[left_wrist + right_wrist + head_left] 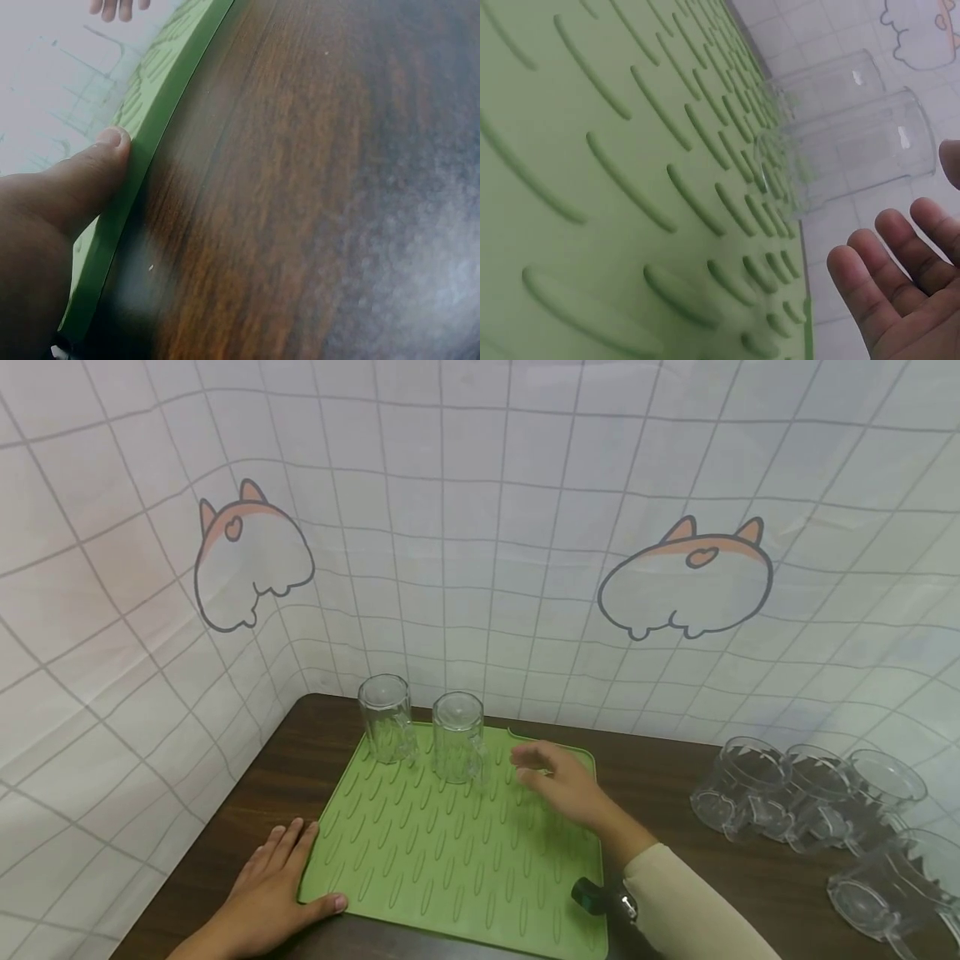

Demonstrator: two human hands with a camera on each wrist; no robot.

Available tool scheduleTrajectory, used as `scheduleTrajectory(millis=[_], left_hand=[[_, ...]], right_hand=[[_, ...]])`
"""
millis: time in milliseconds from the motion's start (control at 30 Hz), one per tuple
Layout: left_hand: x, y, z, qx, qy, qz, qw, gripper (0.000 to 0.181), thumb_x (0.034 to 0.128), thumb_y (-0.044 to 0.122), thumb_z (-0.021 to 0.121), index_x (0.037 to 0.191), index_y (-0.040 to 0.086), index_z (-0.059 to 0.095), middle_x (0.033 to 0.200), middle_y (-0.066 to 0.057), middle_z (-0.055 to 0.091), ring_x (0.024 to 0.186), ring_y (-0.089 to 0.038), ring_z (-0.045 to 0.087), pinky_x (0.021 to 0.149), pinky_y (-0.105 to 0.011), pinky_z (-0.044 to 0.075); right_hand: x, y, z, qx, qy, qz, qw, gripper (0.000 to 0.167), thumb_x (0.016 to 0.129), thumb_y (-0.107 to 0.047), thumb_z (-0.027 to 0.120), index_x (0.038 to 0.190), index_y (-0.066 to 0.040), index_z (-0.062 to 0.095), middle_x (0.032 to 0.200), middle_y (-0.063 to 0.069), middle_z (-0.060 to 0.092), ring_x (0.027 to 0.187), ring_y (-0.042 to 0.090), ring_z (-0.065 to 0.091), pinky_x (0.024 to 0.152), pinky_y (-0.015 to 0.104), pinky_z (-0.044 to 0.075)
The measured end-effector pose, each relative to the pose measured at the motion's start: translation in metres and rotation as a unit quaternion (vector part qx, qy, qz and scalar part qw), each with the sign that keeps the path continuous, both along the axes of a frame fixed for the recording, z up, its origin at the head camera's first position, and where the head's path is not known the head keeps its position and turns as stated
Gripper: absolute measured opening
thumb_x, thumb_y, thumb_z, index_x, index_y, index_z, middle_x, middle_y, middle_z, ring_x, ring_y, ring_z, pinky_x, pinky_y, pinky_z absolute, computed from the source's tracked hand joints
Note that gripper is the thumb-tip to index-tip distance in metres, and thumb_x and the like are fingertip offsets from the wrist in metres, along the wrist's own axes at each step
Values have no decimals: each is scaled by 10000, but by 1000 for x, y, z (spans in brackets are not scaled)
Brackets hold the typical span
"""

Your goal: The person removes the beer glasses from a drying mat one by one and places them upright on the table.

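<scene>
Two clear glass mugs stand upright at the back of a green ridged mat (pixel 450 852): one mug (pixel 386 718) at its back left corner, another mug (pixel 457 739) just right of it. My right hand (pixel 562 785) hovers over the mat's right part, beside the second mug and apart from it. In the right wrist view its fingers (pixel 889 277) are loosely bent with nothing between them. At the mat's left front corner my left hand (pixel 273 885) lies flat with fingers spread. Its thumb (pixel 97 169) rests on the mat's edge.
Several more clear glass mugs (pixel 813 785) stand close together on the dark wooden table (pixel 645 768) at the right, with one mug (pixel 892 885) nearer the front. A white grid-patterned curtain (pixel 480 527) with cartoon animals hangs behind and at the left.
</scene>
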State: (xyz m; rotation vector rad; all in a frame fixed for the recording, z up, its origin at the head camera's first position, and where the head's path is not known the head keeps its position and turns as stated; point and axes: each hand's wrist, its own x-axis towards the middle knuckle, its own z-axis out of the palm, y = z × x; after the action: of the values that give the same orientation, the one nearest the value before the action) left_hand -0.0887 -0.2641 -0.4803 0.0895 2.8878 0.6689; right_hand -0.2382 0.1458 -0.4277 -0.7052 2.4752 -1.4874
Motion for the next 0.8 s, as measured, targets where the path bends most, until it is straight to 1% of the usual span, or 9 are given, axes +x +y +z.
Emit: scheduleTrajectory(millis=[67,267,367,633,800], left_hand=[[0,0,0,6,24,-2,10000,1269,783,832,627,1614,-25,196,1649,-318,113,1490,-556,48,1134,-707,74],[1,0,0,-31,91,-24,10000,1260,789,828,625,1610,-31,206,1645,-321,126,1486,-561,63,1131,-712,85],[0,0,0,-46,95,-36,9999,1259,790,830,621,1609,-32,208,1644,-322,129,1485,-561,66,1131,-711,86],[0,0,1,-38,28,-37,10000,1262,794,827,621,1610,-35,195,1644,-327,119,1483,-565,62,1132,-711,82],[0,0,1,-21,-10,-24,10000,1263,792,829,621,1614,-28,190,1649,-320,110,1488,-560,51,1136,-708,72]], right_hand=[[0,-4,-1,-106,-75,32,9999,384,1041,-207,628,1379,-30,587,1340,100,632,1245,308,589,1005,510,500],[-2,-15,-5,-105,-98,-21,9999,378,1037,-239,638,1375,-74,604,1317,58,648,1223,273,598,995,502,501],[-4,-20,-7,-99,-107,-63,9999,355,1036,-216,640,1371,-103,611,1311,23,651,1215,252,606,985,486,510],[-5,-32,-8,-7,55,-77,10000,327,1031,-211,651,1347,-130,637,1286,12,673,1221,264,613,996,489,508],[-6,-39,-9,27,163,-37,9999,300,1033,-173,643,1332,-150,647,1286,11,673,1207,258,619,983,475,520]])
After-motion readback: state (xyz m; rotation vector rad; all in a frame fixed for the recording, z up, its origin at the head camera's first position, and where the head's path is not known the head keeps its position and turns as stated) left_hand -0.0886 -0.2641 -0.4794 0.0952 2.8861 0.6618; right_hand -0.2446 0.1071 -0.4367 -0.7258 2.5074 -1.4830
